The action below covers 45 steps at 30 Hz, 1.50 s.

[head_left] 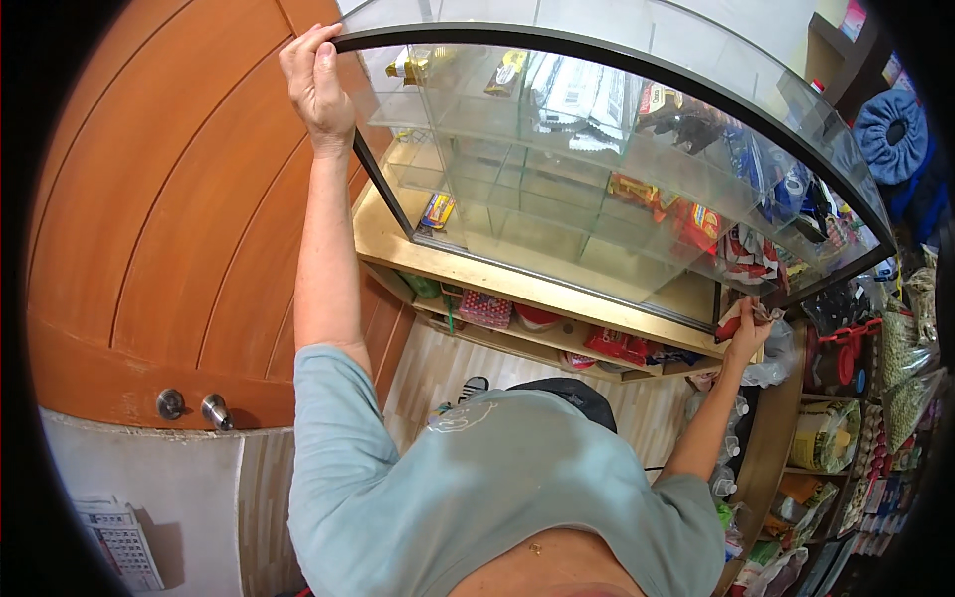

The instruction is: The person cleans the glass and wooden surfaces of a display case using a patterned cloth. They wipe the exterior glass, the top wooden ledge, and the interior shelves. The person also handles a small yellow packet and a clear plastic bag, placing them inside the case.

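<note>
A glass display case (537,189) with a black frame (597,62) stands in front of me on a pale wooden base. At its upper left corner, the fingers of my left hand (320,92) are closed over the black frame. Low on the right side, my right hand (748,333) grips a crumpled red-and-white piece (734,320) beside the case's lower corner; I cannot tell whether it is cloth or a wrapper. Glass shelves inside hold white packs (585,95), red packets (701,227) and a small yellow-and-blue packet (438,211).
An orange-brown wooden door (179,229) with metal knobs is on the left. Under the case, an open shelf (537,338) holds red packages. Crowded goods shelves (826,438) line the right, with a blue ring-shaped fabric item (891,137) hanging above. A calendar (119,542) is at lower left.
</note>
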Tool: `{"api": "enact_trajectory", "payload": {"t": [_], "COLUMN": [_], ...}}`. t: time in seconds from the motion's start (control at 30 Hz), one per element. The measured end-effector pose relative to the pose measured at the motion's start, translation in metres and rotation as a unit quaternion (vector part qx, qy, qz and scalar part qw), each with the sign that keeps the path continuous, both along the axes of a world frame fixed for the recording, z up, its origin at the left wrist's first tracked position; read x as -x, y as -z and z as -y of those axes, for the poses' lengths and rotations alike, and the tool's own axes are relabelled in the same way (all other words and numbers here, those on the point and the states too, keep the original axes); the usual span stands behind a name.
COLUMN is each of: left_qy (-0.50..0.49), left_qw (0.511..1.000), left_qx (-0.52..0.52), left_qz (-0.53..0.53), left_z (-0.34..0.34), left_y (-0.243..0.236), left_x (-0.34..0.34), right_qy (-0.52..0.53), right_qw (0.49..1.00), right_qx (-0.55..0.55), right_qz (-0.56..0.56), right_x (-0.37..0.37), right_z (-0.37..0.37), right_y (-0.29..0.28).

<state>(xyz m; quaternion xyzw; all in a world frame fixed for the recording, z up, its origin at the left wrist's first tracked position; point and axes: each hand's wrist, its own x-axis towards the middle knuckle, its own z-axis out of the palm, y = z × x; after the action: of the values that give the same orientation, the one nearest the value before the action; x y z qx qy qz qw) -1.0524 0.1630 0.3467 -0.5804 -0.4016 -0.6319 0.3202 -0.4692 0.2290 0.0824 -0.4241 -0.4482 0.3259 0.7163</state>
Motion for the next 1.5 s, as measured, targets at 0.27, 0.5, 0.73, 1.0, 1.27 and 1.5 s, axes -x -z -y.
{"api": "enact_trajectory", "payload": {"t": [0.27,0.5,0.73,1.0,1.27,1.5], "left_qy": [0.230,0.317,0.301,0.366,0.361,0.337], "left_qw": [0.954,0.832,0.838,0.809,0.812,0.822], "left_qx": [0.051,0.308,0.283,0.285,0.279,0.270], "left_qz": [0.186,0.335,0.357,0.360,0.365,0.371], "left_z": [0.003,0.017,0.005,0.005,0.007,0.008], "left_y": [0.070,0.166,0.185,0.185,0.179,0.174], "left_x": [0.019,0.054,0.033,0.029,0.025,0.015], "right_qy": [0.005,-0.037,-0.053,-0.024,0.032,0.034], "right_qw": [1.000,0.995,0.992,0.993,0.990,0.993], "right_qx": [0.011,0.091,0.112,0.093,0.093,0.087], "right_qz": [0.024,0.032,0.026,0.064,0.099,0.075], "right_x": [0.001,-0.017,-0.003,-0.004,0.001,0.002], "right_z": [0.003,0.009,0.013,0.014,0.011,0.010], "right_y": [-0.005,-0.004,-0.026,-0.030,-0.030,-0.033]}}
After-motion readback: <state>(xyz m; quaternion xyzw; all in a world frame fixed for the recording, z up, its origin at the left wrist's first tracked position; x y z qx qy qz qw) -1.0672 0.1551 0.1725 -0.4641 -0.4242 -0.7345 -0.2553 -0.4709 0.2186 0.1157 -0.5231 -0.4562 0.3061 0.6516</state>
